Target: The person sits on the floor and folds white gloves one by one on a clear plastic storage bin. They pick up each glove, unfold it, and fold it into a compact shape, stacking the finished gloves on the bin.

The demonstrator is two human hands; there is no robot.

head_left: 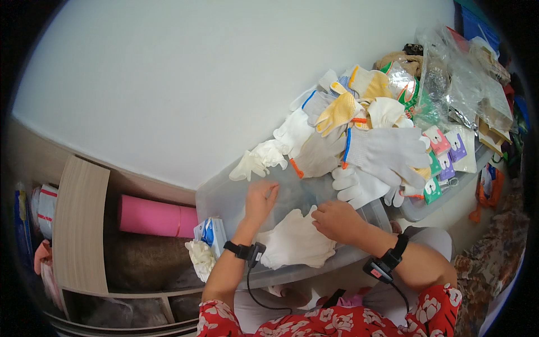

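A stack of white gloves (297, 240) lies flat on a translucent plastic bin lid (292, 188) in front of me. At its upper right edge my right hand (337, 220) has its fingers closed on a white glove's fingertip. My left hand (261, 199) hovers over the lid, left of the stack, with fingers bent, thumb apart and nothing visible in it. Just beyond it lie thin, crumpled off-white gloves (259, 159). To the right, a heap of knitted gloves includes a grey-white one with a blue cuff (387, 154) and a yellow one (338, 114).
A blue-and-white box (210, 233) and a bunched cream glove (200, 258) sit at the lid's left edge. A pink roll (154, 217) lies in a wooden shelf (81, 224). Small tissue packs (438, 140) and clear plastic bags (466, 84) are piled at right. A white wall (196, 84) stands behind.
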